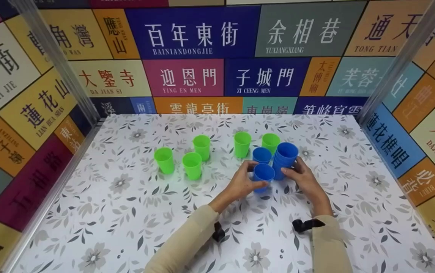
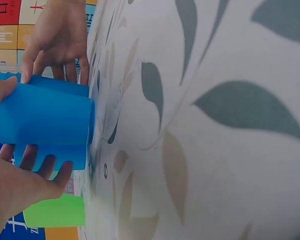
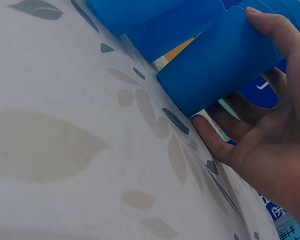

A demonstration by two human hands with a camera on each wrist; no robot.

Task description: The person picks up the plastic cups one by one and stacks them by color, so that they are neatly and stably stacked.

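Observation:
Around the front blue cup [image 1: 263, 175] my left hand [image 1: 241, 183] curls its fingers and thumb. In the left wrist view the left hand [image 2: 19, 182] has its thumb on one side of that cup and its fingers on the other. My right hand [image 1: 305, 179] grips a stack of nested blue cups [image 1: 286, 154] just to the right. The right wrist view shows the right hand's thumb near the stack's rim and its fingers along the side. Behind the front cup stands another blue cup [image 1: 262, 154], partly hidden.
Two green cups [image 1: 242, 145] [image 1: 270, 140] stand behind the blue ones. Several more green cups [image 1: 192, 167] are grouped to the left. All stand upright on a flower-patterned tabletop [image 1: 118, 223], enclosed by sign-printed walls [image 1: 187, 34] at the back and sides.

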